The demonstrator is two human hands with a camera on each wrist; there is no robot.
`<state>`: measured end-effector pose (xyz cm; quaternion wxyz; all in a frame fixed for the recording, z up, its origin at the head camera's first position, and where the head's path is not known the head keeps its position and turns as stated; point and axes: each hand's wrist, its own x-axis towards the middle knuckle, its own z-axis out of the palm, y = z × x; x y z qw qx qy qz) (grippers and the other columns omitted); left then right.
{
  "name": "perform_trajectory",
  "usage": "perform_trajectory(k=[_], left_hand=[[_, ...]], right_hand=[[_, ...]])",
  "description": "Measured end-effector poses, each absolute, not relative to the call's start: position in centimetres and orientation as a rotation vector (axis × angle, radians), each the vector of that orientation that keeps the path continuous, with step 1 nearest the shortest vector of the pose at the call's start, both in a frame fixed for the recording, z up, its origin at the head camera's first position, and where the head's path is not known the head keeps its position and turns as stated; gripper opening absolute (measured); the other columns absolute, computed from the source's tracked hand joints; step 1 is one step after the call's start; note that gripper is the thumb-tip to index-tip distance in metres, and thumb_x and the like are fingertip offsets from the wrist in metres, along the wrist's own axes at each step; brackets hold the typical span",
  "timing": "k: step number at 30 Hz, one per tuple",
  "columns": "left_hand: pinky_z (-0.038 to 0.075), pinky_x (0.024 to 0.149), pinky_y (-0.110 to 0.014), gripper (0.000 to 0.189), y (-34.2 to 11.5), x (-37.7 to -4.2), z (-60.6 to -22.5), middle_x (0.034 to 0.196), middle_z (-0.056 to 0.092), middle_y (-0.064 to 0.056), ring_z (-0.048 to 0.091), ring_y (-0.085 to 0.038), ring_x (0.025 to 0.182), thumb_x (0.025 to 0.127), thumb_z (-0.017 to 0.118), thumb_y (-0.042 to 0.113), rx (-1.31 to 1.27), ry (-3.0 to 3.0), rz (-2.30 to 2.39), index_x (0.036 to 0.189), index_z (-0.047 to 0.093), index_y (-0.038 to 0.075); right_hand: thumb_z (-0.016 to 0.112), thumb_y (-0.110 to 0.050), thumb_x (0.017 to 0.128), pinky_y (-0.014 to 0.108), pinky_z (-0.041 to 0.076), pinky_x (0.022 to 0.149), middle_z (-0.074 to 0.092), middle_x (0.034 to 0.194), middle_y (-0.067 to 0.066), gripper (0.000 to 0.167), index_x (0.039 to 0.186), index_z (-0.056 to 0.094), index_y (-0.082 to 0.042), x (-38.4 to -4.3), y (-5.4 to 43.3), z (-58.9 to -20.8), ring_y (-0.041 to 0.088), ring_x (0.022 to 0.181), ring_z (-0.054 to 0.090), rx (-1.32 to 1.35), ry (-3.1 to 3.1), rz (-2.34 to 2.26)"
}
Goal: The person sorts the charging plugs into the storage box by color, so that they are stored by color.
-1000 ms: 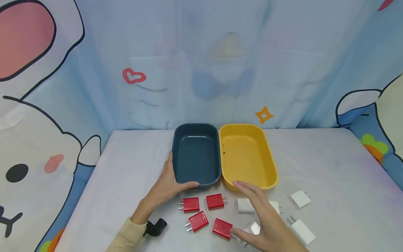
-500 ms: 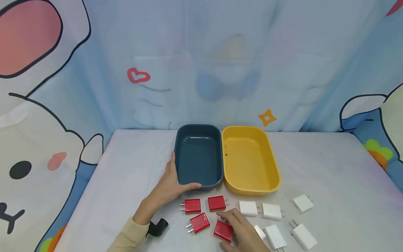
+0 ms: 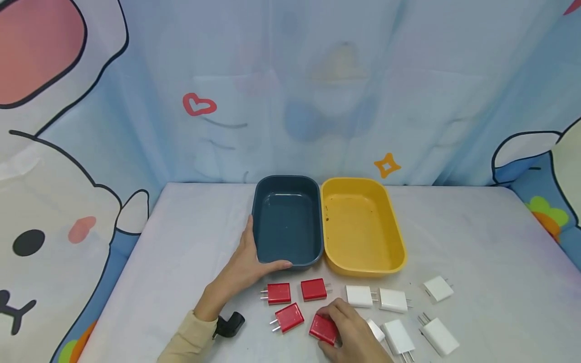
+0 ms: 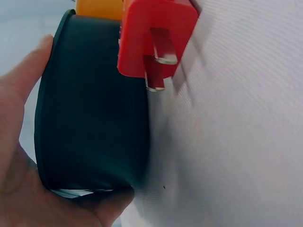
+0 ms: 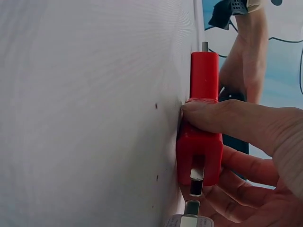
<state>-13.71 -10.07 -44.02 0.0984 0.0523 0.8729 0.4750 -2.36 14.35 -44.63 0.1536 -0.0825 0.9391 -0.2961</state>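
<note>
Thumb along the front rim and fingers against the left side, my left hand (image 3: 242, 264) holds the near-left corner of a dark blue plastic bin (image 3: 288, 252). The left wrist view shows that hand round the bin (image 4: 94, 104), with a red charger (image 4: 158, 33) close to the camera. My right hand (image 3: 351, 335) pinches a red plug-in charger (image 3: 323, 328) at the table between thumb and fingers. In the right wrist view, my thumb lies across this charger (image 5: 201, 151), its prongs facing the camera. Several red chargers (image 3: 289, 317) lie left of and behind the right hand.
A yellow bin (image 3: 363, 242) stands right beside the dark blue one. Several white chargers (image 3: 439, 337) lie scattered at the right, some close to my right hand. The white-covered table (image 3: 195, 222) ends at a printed curtain (image 3: 272, 101). A black wrist device (image 3: 230, 325) sits at my left wrist.
My right hand has come down from in front of the yellow bin to the nearest red charger, and its fingers have closed on it. The left hand stays at the dark blue bin.
</note>
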Motion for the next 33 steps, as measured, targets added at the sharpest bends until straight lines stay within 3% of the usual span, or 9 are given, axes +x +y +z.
perform_trajectory(k=[7, 16, 20, 27, 33], left_hand=[[0.032, 0.118, -0.066, 0.14, -10.0, -13.7, -44.0, 0.175, 0.006, -0.015, 0.019, -0.04, 0.156, 0.076, 0.089, 0.056, 0.111, 2.583, 1.387, 0.168, -0.008, 0.017], [0.031, 0.118, -0.066, 0.139, -10.0, -13.6, -44.1, 0.175, 0.005, -0.013, 0.017, -0.039, 0.157, 0.076, 0.089, 0.056, 0.14, 2.573, 1.417, 0.168, -0.008, 0.017], [0.032, 0.118, -0.066, 0.139, -10.0, -13.6, -44.2, 0.175, 0.005, -0.013, 0.017, -0.039, 0.157, 0.076, 0.089, 0.055, 0.13, 2.572, 1.422, 0.168, -0.008, 0.017], [0.03, 0.119, -0.067, 0.139, -10.3, -13.6, -44.2, 0.175, 0.004, -0.014, 0.016, -0.04, 0.157, 0.076, 0.088, 0.056, 0.137, 2.567, 1.43, 0.168, -0.008, 0.018], [0.029, 0.12, -0.066, 0.137, -10.2, -13.7, -44.3, 0.175, 0.003, -0.013, 0.014, -0.039, 0.158, 0.077, 0.088, 0.055, 0.184, 2.559, 1.453, 0.168, -0.007, 0.015]], right_hand=[[0.098, -0.017, 0.072, 0.045, 0.06, 0.089, 0.058, 0.111, 0.001, 0.055, 0.118, 0.071, -0.005, -2.2, 14.5, -44.8, 0.02, 0.098, 0.053, -0.294, 2.7, -0.852], [0.098, -0.022, 0.072, 0.028, 0.06, 0.076, 0.056, 0.103, -0.004, 0.054, 0.117, 0.073, -0.007, -2.0, 15.2, -43.8, 0.017, 0.091, 0.053, -0.336, 2.686, -0.895], [0.099, -0.024, 0.07, 0.032, 0.063, 0.079, 0.061, 0.107, -0.004, 0.055, 0.118, 0.074, -0.012, -2.4, 15.5, -41.9, 0.016, 0.094, 0.056, -0.308, 2.715, -0.913], [0.098, -0.011, 0.072, 0.027, 0.062, 0.078, 0.064, 0.106, -0.005, 0.052, 0.118, 0.074, -0.012, -5.6, 16.5, -36.7, 0.012, 0.094, 0.059, -0.53, 2.932, -0.963], [0.094, -0.002, 0.074, 0.037, 0.063, 0.077, 0.066, 0.104, 0.003, 0.046, 0.116, 0.073, -0.004, -9.8, 17.2, -33.3, 0.019, 0.093, 0.063, -0.799, 2.988, -1.03]])
